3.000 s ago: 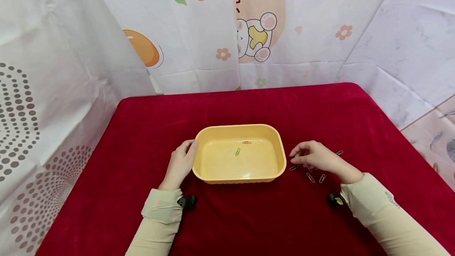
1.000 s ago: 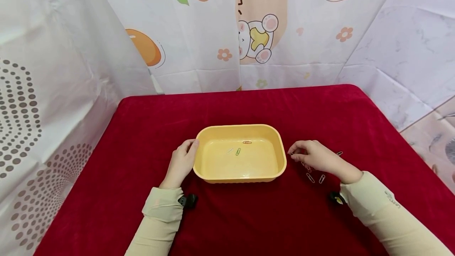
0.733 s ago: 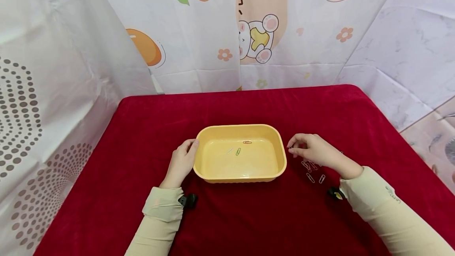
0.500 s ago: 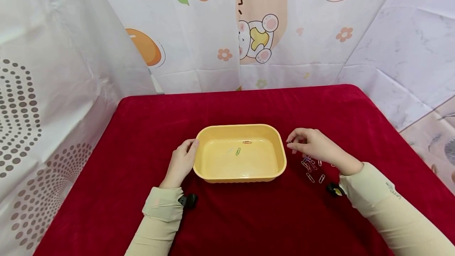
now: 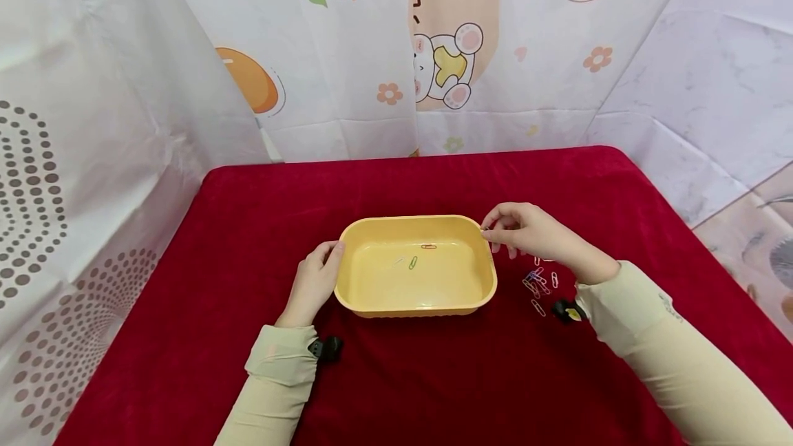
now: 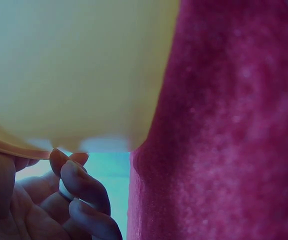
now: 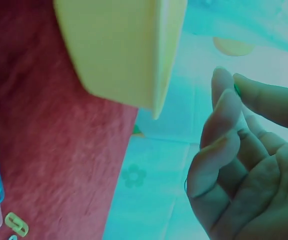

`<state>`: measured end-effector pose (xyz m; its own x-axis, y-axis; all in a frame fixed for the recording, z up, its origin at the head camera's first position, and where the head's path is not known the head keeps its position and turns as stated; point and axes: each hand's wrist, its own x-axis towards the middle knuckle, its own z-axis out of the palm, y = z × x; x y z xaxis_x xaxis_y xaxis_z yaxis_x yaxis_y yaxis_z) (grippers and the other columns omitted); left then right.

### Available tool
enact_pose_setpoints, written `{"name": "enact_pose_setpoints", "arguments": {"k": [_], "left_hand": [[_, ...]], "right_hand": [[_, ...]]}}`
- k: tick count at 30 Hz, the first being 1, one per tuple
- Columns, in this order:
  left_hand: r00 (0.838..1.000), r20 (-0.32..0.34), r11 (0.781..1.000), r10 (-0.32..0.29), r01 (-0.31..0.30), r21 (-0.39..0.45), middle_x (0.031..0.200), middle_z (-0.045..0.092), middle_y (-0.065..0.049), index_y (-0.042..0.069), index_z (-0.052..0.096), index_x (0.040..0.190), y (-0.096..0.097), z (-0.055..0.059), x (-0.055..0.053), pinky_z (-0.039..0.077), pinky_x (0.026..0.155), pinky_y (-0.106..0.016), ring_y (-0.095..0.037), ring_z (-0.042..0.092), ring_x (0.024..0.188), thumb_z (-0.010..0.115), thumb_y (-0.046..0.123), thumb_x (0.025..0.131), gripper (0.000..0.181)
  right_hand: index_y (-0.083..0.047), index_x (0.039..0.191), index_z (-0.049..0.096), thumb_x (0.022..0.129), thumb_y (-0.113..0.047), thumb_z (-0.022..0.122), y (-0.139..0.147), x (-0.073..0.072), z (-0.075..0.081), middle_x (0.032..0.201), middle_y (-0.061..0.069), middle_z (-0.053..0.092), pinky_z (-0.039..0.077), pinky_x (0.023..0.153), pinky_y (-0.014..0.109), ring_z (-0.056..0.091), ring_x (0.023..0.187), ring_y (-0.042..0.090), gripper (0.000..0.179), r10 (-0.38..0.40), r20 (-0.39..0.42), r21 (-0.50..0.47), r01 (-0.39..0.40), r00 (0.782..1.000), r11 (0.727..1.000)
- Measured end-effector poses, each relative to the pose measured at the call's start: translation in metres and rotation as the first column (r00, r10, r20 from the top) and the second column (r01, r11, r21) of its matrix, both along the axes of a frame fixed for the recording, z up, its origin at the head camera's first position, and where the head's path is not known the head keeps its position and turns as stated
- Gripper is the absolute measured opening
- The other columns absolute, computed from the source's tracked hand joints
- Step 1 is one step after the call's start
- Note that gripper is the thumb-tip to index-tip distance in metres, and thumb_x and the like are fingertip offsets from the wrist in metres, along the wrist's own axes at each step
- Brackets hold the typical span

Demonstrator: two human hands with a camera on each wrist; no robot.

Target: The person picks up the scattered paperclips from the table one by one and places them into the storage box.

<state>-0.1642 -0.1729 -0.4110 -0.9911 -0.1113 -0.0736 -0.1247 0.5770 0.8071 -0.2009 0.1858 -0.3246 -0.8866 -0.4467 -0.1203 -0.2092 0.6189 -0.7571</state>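
A yellow rectangular plastic tub (image 5: 384,294) stands on the red cloth. My left hand (image 5: 312,281) holds its left end, thumb over the rim and fingers against the outside in the left wrist view. At the tub's right back corner, my right hand (image 5: 526,231) pinches a small paper clip (image 7: 237,90) between thumb and index finger; just a green sliver of it shows in the right wrist view. Inside the tub lie a red paper clip (image 5: 428,246), a green paper clip (image 5: 412,263) and a whitish paper clip (image 5: 398,262).
Right of the tub, several coloured paper clips (image 5: 536,282) lie in a loose heap, with a pale clip (image 5: 554,279) and another clip (image 5: 538,308) apart from it. Printed curtains (image 5: 347,81) hang behind the table and along its sides.
From beside the heap, my right hand has moved up and left to the tub's rim with a clip pinched, uncovering more of the heap. My left hand stays on the tub.
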Motion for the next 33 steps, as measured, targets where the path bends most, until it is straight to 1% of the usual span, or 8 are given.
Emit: {"name": "enact_pose_setpoints", "arguments": {"k": [2,6,12,16,21,25,28,33], "left_hand": [[1.000,0.000,1.000,0.002,-0.002,-0.002,0.131,0.063,-0.016,0.009,0.057,0.137,0.000,0.000,0.000,0.049,0.095,-0.046,-0.030,0.064,0.110,0.041,0.045,0.106,0.050],[1.000,0.002,1.000,0.004,-0.004,-0.004,0.132,0.063,-0.016,0.009,0.057,0.138,-0.001,-0.001,0.000,0.049,0.096,-0.046,-0.030,0.063,0.112,0.040,0.045,0.106,0.051],[1.000,0.000,1.000,0.004,-0.004,-0.004,0.133,0.062,-0.017,0.009,0.056,0.138,-0.002,0.000,0.000,0.048,0.097,-0.047,-0.031,0.062,0.114,0.040,0.045,0.106,0.051],[1.000,0.006,1.000,0.007,-0.007,0.006,0.133,0.062,-0.016,0.009,0.056,0.138,-0.001,0.000,0.001,0.048,0.097,-0.046,-0.030,0.062,0.114,0.041,0.045,0.106,0.050],[1.000,0.003,1.000,0.002,-0.002,0.008,0.134,0.061,-0.015,0.009,0.056,0.138,-0.001,0.000,0.000,0.048,0.097,-0.046,-0.030,0.062,0.115,0.040,0.045,0.106,0.051],[1.000,-0.002,1.000,0.001,-0.001,0.010,0.133,0.062,-0.015,0.009,0.056,0.138,-0.001,0.000,0.000,0.048,0.097,-0.046,-0.030,0.062,0.114,0.041,0.045,0.106,0.051],[1.000,0.000,1.000,0.002,-0.002,0.007,0.132,0.063,-0.015,0.009,0.057,0.137,-0.001,-0.001,0.001,0.049,0.096,-0.046,-0.030,0.063,0.112,0.041,0.045,0.106,0.050],[1.000,-0.006,1.000,0.004,-0.004,0.001,0.130,0.064,-0.015,0.010,0.058,0.137,-0.001,-0.002,0.000,0.049,0.095,-0.046,-0.029,0.063,0.111,0.041,0.046,0.105,0.051]], "right_hand": [[0.000,0.107,0.064,0.094,-0.016,0.068,-0.005,-0.003,0.003,0.077,0.012,0.067,0.046,0.049,0.028,0.056,0.057,0.020,0.021,0.007,0.023,-0.015,-0.007,1.000,1.000],[0.002,0.108,0.063,0.095,-0.016,0.067,-0.013,-0.010,0.008,0.073,0.009,0.066,0.046,0.051,0.028,0.057,0.057,0.021,0.023,0.037,0.071,-0.034,-0.035,0.997,0.999],[0.002,0.109,0.062,0.095,-0.017,0.066,-0.025,-0.018,0.012,0.073,0.006,0.066,0.047,0.054,0.028,0.056,0.058,0.019,0.024,0.071,0.152,-0.101,-0.056,0.986,0.993],[-0.001,0.109,0.062,0.095,-0.019,0.066,-0.034,-0.021,0.014,0.074,0.008,0.066,0.048,0.055,0.029,0.055,0.058,0.017,0.023,0.085,0.186,-0.130,-0.061,0.979,0.990],[-0.003,0.108,0.063,0.096,-0.019,0.066,-0.046,-0.025,0.016,0.073,0.008,0.066,0.049,0.055,0.031,0.054,0.058,0.017,0.020,0.104,0.184,-0.154,-0.076,0.978,0.985],[-0.003,0.108,0.064,0.096,-0.019,0.066,-0.055,-0.029,0.017,0.073,0.007,0.067,0.045,0.053,0.027,0.054,0.058,0.017,0.020,0.113,0.174,-0.164,-0.084,0.978,0.983],[-0.004,0.107,0.064,0.095,-0.019,0.066,-0.062,-0.032,0.016,0.073,0.006,0.067,0.044,0.053,0.026,0.054,0.058,0.018,0.019,0.122,0.181,-0.175,-0.090,0.976,0.981],[0.000,0.110,0.063,0.095,-0.018,0.066,-0.073,-0.034,0.014,0.073,0.006,0.067,0.045,0.054,0.027,0.054,0.058,0.018,0.023,0.131,0.191,-0.201,-0.092,0.973,0.975]]}}
